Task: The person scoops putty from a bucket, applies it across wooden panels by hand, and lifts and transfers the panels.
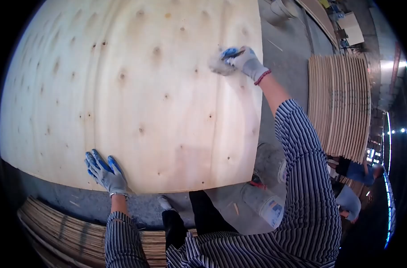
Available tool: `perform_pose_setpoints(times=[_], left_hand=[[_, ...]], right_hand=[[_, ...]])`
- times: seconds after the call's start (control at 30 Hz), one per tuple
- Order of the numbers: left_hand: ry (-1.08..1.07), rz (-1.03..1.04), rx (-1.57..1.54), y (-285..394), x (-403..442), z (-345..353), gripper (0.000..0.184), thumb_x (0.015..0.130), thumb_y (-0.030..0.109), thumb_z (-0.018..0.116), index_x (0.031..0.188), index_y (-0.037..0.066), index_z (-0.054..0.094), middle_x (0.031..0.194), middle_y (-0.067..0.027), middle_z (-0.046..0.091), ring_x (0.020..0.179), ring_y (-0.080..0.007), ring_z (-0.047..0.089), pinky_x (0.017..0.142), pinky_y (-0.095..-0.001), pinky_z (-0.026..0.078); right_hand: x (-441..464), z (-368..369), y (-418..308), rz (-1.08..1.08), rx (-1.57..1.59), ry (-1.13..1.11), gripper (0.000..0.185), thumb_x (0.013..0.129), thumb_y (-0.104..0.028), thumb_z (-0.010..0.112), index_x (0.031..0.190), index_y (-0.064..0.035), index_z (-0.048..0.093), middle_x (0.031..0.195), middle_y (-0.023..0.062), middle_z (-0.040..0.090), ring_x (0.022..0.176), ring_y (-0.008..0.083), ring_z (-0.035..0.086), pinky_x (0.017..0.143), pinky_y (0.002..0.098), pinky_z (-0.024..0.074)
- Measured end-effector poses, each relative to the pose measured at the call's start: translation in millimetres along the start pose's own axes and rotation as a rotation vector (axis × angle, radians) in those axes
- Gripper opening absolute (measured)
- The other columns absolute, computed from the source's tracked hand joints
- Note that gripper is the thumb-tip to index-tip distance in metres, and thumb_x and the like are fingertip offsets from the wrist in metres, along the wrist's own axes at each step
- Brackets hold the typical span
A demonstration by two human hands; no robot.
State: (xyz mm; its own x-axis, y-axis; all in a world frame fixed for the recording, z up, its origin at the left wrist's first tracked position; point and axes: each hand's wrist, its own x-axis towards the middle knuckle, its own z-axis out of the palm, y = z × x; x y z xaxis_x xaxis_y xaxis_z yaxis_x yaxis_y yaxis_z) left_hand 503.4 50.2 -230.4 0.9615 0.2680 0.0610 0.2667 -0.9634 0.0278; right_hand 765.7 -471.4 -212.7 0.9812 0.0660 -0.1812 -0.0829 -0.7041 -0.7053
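A large pale plywood sheet [167, 107] with scattered knots lies in front of me. My left hand [106, 174], in a grey glove with blue fingers, rests flat on its near edge, fingers spread. Over the right part of the sheet, my gloved right hand [246, 61] is closed around a dark, thin tool [233, 54] whose exact kind I cannot make out. Beside that hand a greyish blurred patch [221, 64] shows on the wood, partly covered by the fingers.
Stacked boards [339, 105] stand to the right, and another board stack [74, 228] lies low at the left. Buckets [268, 207] stand on the floor by the near right corner; another bucket [279, 11] is at the top. Other people [350, 203] are at far right.
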Motion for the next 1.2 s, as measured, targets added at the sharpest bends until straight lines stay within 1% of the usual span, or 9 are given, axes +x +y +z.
perform_pose_setpoints(times=[0.1,0.2,0.5,0.7,0.77,0.9,0.97,1.13,1.2], left_hand=[[0.02,0.009,-0.005,-2,0,2,0.059,0.1,0.034,0.047,0.15,0.008,0.034,0.156,-0.0174,0.029,0.144,-0.0364,0.025,0.117,-0.0489,0.019],[0.03,-0.001,-0.011,2,-2,0,0.059,0.1,0.037,0.047,0.15,0.009,0.035,0.156,-0.017,0.03,0.144,-0.0359,0.026,0.117,-0.0486,0.019],[0.091,0.006,-0.008,-10,-4,22,0.059,0.101,0.045,0.042,0.151,0.015,0.034,0.157,-0.0131,0.03,0.145,-0.0328,0.026,0.117,-0.0476,0.019],[0.076,-0.029,0.031,-12,-4,25,0.061,0.1,0.05,0.04,0.152,0.017,0.033,0.158,-0.0125,0.029,0.145,-0.0333,0.025,0.117,-0.0496,0.02],[0.071,-0.032,0.03,-13,-6,25,0.061,0.1,0.05,0.039,0.152,0.018,0.032,0.158,-0.0123,0.028,0.145,-0.0333,0.025,0.117,-0.0496,0.02],[0.046,-0.047,0.048,-9,-5,20,0.061,0.101,0.05,0.038,0.153,0.019,0.031,0.159,-0.0121,0.027,0.146,-0.0331,0.024,0.117,-0.0494,0.019],[0.035,-0.053,0.073,-8,-5,18,0.061,0.101,0.049,0.038,0.153,0.018,0.03,0.159,-0.0121,0.026,0.146,-0.0329,0.023,0.117,-0.0495,0.019],[0.018,-0.048,0.043,-4,-5,11,0.06,0.101,0.045,0.04,0.152,0.015,0.032,0.158,-0.0139,0.027,0.146,-0.0341,0.024,0.118,-0.0489,0.019],[0.027,-0.034,0.014,-5,-5,12,0.06,0.101,0.046,0.039,0.153,0.016,0.031,0.159,-0.0135,0.026,0.146,-0.0334,0.023,0.117,-0.0495,0.019]], right_hand=[[-64,18,30,-0.096,-0.059,-0.027,0.014,0.081,-0.003,0.069,0.095,-0.0012,0.072,0.093,0.0061,0.074,0.087,0.015,0.069,0.08,0.0261,0.053],[-146,14,-19,-0.243,-0.268,-0.057,0.013,0.077,-0.015,0.07,0.09,-0.0114,0.07,0.089,0.0089,0.068,0.086,0.0322,0.064,0.077,0.0369,0.0525],[-361,78,-49,-0.164,-0.212,0.039,0.023,0.076,-0.008,0.066,0.097,-0.0136,0.072,0.092,0.008,0.068,0.087,0.0306,0.064,0.077,0.0412,0.0522],[-416,109,-100,-0.084,-0.248,0.045,0.025,0.082,-0.006,0.064,0.106,-0.0088,0.071,0.096,0.0069,0.07,0.089,0.0253,0.067,0.08,0.0369,0.054],[-401,109,-114,0.26,0.477,0.342,0.02,0.089,-0.007,0.064,0.108,-0.0029,0.069,0.103,0.0065,0.07,0.091,0.0188,0.068,0.08,0.032,0.055],[-310,92,-111,0.289,1.161,0.537,0.03,0.086,-0.001,0.068,0.115,0.0015,0.063,0.093,0.0058,0.068,0.076,0.0138,0.065,0.071,0.0298,0.056],[-259,104,-79,0.41,1.101,0.542,0.033,0.085,-0.003,0.071,0.116,0.0008,0.062,0.093,0.0049,0.067,0.074,0.0115,0.063,0.065,0.0279,0.0557],[-158,102,-62,0.314,0.223,0.567,0.011,0.083,-0.006,0.069,0.093,-0.0013,0.071,0.078,0.0044,0.069,0.073,0.0128,0.065,0.062,0.0276,0.0536],[-145,103,-81,0.361,-0.333,0.395,0.022,0.084,-0.023,0.062,0.093,-0.006,0.071,0.084,0.0148,0.07,0.077,0.0301,0.067,0.074,0.0379,0.0532]])
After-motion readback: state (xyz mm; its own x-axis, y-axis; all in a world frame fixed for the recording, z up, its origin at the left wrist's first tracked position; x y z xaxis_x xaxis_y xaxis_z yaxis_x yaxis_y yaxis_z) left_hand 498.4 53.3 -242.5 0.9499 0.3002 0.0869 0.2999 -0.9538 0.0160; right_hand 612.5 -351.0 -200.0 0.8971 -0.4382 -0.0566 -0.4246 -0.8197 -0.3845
